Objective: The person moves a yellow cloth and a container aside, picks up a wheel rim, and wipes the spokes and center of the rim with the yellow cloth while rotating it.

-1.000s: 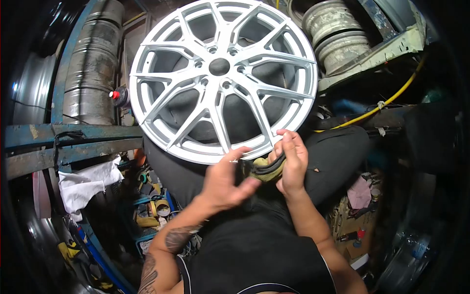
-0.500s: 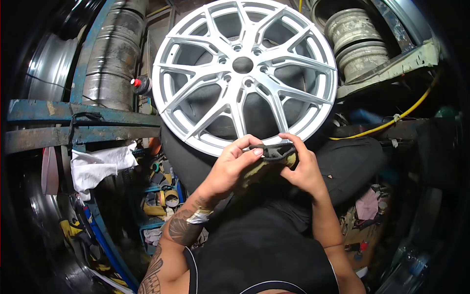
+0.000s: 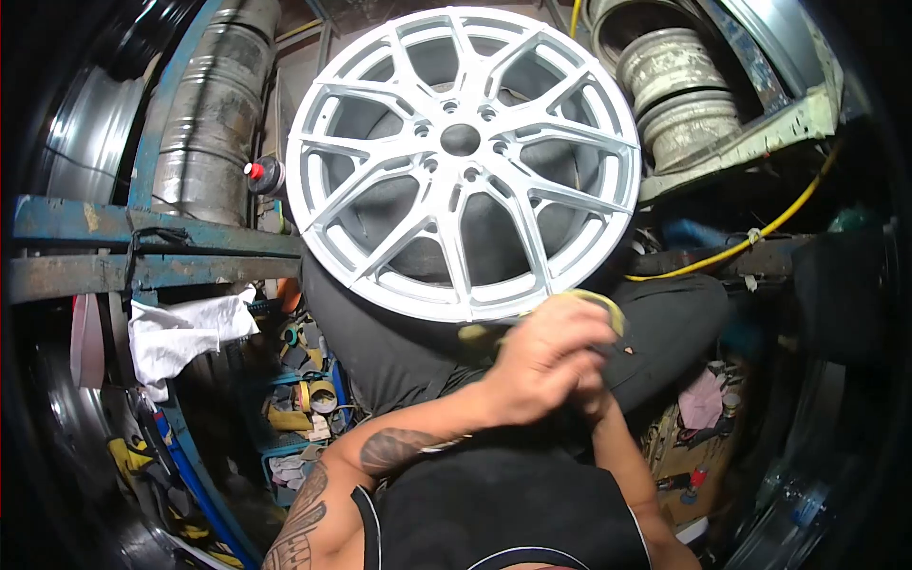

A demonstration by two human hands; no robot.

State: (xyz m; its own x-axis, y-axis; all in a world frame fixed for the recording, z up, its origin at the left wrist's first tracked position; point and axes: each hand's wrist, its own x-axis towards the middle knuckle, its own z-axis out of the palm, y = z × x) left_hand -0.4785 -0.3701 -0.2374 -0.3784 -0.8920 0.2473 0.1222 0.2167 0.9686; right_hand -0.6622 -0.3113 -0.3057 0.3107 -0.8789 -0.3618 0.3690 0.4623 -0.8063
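Note:
My left hand [image 3: 551,361] is blurred, its fingers curled around a dark and yellow cloth-like piece. The yellow edge of this piece [image 3: 616,313] arcs out past my knuckles, and another blurred bit of it shows on the other side of the hand. Most of my right hand [image 3: 596,399] is hidden behind the left; only its wrist side shows, so I cannot tell how its fingers are set. Just beyond my hands, a silver multi-spoke wheel rim [image 3: 441,242] lies face up against my dark trousers, its near edge close to my left hand.
On the left, a blue metal frame [image 3: 76,220] carries a white rag [image 3: 190,332], with stacked rims [image 3: 211,123] behind it. A bottle with a red cap [image 3: 266,175] stands beside the wheel. At right are dirty rims [image 3: 670,71] and a yellow hose [image 3: 793,223].
My hands have come together and shifted right and nearer my body. The left now covers the right, and the piece that both hands held spread is mostly hidden. The view has shifted slightly.

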